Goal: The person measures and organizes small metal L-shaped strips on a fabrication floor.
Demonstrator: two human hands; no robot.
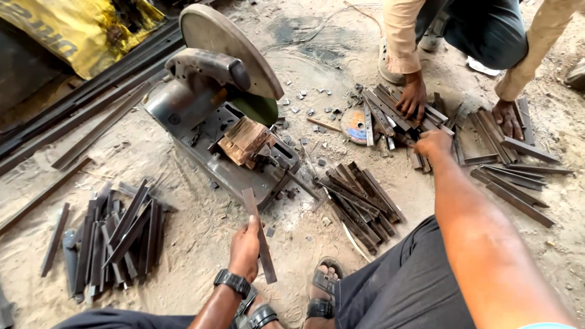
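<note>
My left hand [244, 250], with a black watch on the wrist, grips a flat metal strip [258, 234] that points up toward the chop saw [219, 103]. My right hand [434, 144] reaches far forward to a heap of short angle-iron pieces [390, 113], fingers closed at the heap; whether it holds a piece is unclear. Another person squats opposite, with one hand [413, 97] on the same heap and the other hand [507, 119] on a second heap [487, 137].
A pile of cut metal pieces [359, 201] lies by my right knee, another pile [113, 237] at the left. Long steel bars [79, 122] run along the left. A worn cutting disc [354, 125] and small offcuts lie on the sandy floor. My sandalled feet [323, 292] are at the bottom.
</note>
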